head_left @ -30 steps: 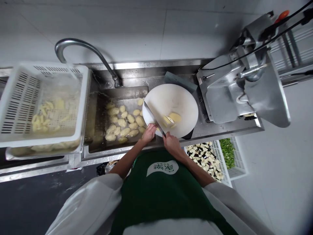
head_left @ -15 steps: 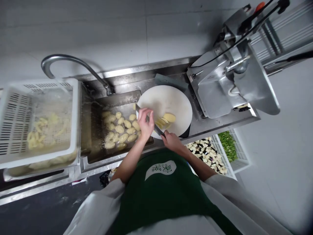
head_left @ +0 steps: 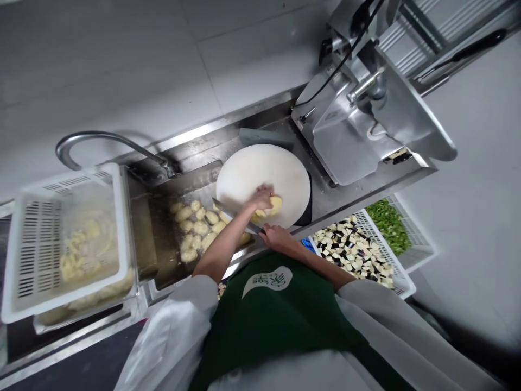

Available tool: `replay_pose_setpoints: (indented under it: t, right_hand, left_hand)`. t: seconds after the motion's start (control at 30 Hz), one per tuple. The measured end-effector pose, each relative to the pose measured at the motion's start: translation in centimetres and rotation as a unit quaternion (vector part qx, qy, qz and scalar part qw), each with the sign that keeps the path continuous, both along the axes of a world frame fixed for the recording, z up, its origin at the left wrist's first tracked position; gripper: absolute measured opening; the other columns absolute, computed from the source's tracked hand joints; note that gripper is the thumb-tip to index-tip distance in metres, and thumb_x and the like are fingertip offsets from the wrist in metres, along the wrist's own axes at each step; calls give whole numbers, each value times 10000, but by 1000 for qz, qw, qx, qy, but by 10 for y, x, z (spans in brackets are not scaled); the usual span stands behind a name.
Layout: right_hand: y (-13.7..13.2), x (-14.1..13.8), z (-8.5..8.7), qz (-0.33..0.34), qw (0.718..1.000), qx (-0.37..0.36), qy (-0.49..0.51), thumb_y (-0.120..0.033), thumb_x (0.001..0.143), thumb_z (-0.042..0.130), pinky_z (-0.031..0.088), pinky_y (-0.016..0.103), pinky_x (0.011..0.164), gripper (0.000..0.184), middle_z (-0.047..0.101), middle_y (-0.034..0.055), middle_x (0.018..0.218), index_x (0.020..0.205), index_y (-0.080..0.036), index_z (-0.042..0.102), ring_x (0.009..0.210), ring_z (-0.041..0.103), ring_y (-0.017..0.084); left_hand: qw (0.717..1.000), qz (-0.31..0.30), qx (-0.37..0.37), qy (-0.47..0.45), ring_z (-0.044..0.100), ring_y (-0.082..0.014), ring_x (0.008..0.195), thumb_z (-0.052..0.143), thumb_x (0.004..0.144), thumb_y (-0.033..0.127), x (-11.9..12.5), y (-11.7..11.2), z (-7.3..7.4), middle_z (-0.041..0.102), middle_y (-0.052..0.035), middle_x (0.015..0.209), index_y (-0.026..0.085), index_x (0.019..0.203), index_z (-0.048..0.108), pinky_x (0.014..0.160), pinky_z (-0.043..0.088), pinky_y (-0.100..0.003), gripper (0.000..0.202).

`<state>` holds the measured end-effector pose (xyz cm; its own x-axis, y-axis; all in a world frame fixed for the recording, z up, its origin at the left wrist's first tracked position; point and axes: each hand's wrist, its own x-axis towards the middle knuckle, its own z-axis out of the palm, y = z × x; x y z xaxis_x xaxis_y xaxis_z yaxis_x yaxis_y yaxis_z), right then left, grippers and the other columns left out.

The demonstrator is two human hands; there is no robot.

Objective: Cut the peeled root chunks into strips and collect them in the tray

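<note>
My right hand point(head_left: 277, 239) is closed round the handle of a kitchen knife point(head_left: 234, 213), whose blade slants up to the left across the near left side of a round white cutting board point(head_left: 285, 168). Over the board's near half, my left hand point(head_left: 262, 197) reaches across the blade, its fingers apart and slightly blurred. It is at a small group of yellow potato slices point(head_left: 276, 203), partly covering them. Peeled whole potatoes point(head_left: 199, 227) lie in water in the sink point(head_left: 166, 271) left of the board.
A white slotted basket point(head_left: 122, 228) with potato pieces stands left, near a curved faucet point(head_left: 109, 136). A metal slicing machine point(head_left: 345, 146) stands right of the board. Below the counter edge are crates of cut eggplant point(head_left: 354, 247) and chopped greens point(head_left: 388, 225).
My left hand has moved right, from beside the knife blade onto the potato slices. The potato piece near the knife tip is out of sight there. The view has tilted and shifted.
</note>
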<state>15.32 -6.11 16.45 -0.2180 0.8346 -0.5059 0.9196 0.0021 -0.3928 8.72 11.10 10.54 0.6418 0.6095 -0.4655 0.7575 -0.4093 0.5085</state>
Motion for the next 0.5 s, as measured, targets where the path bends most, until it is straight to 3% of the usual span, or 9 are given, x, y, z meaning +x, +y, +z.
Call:
replay_pose_setpoints:
  t: [0.1, 0.17, 0.27, 0.33, 0.43, 0.5]
  right_hand:
    - [1, 3, -2, -8, 1000, -17, 2, -415, 1059, 366, 506, 354, 843, 403, 739, 179, 1090, 1255, -129, 574, 1027, 713, 304]
    - [3, 9, -4, -16, 1000, -25, 4, -419, 1059, 375, 495, 344, 864, 398, 736, 171, 1105, 1247, -135, 581, 1057, 702, 297]
    - [3, 24, -6, -40, 998, -38, 7, -423, 1057, 395, 476, 332, 892, 393, 737, 165, 1104, 1231, -132, 594, 1072, 691, 283]
    - [3, 36, -6, -60, 997, -39, 2, -420, 1060, 393, 467, 327, 898, 398, 736, 171, 1098, 1224, -121, 598, 1066, 691, 276]
    - [3, 48, -2, -86, 995, -29, -27, -407, 1065, 383, 461, 321, 891, 396, 735, 179, 1078, 1206, -106, 598, 1046, 695, 272]
    - [3, 49, 1, -93, 994, -25, -47, -397, 1067, 375, 461, 314, 880, 389, 734, 182, 1063, 1194, -101, 592, 1031, 700, 269]
  left_hand:
    - [991, 59, -19, -117, 633, -222, 868, 725, 678, 103, 1, -13, 1, 639, -34, 896, 199, 966, 613, 818, 531, -348, 324]
    - [963, 134, -16, -232, 626, -182, 771, 690, 710, 95, -6, -16, 9, 622, -6, 829, 204, 979, 613, 724, 536, -308, 301]
    - [881, 274, 30, -384, 655, -169, 818, 716, 772, 196, -40, -13, 24, 645, -16, 948, 225, 1200, 574, 701, 553, -277, 451]
    - [823, 361, 81, -430, 666, -170, 891, 724, 812, 283, -70, -13, 29, 648, -34, 1058, 247, 1304, 516, 734, 565, -272, 535]
    - [757, 472, 145, -429, 656, -154, 927, 689, 861, 340, -102, -31, 15, 631, -51, 1123, 252, 1312, 459, 755, 559, -253, 513]
    - [744, 513, 164, -397, 647, -146, 882, 647, 894, 347, -104, -51, -6, 623, -54, 1088, 246, 1295, 423, 734, 552, -253, 470]
